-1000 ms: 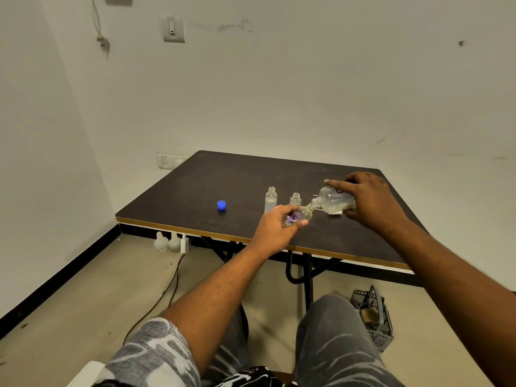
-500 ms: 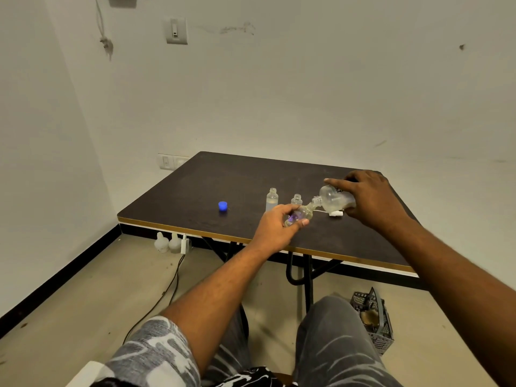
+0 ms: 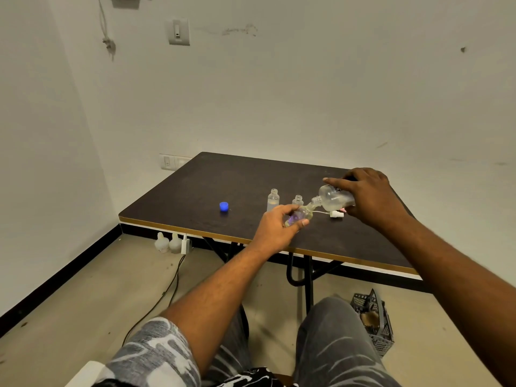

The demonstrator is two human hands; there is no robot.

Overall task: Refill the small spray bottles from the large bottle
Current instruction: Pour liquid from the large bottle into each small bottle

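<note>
Over the last second little changes: our hands hold the same pouring pose, so the fill is probably still running. At frame centre-right, our left hand clasps a small bottle tilted over the worktop; our right hand grips the large bottle, its neck meeting the small one's mouth. Two open bottles wait just behind.

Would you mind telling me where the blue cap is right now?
In the head view, the blue cap lies alone on the dark table, near its front edge, left of the two standing small bottles and both hands.
</note>
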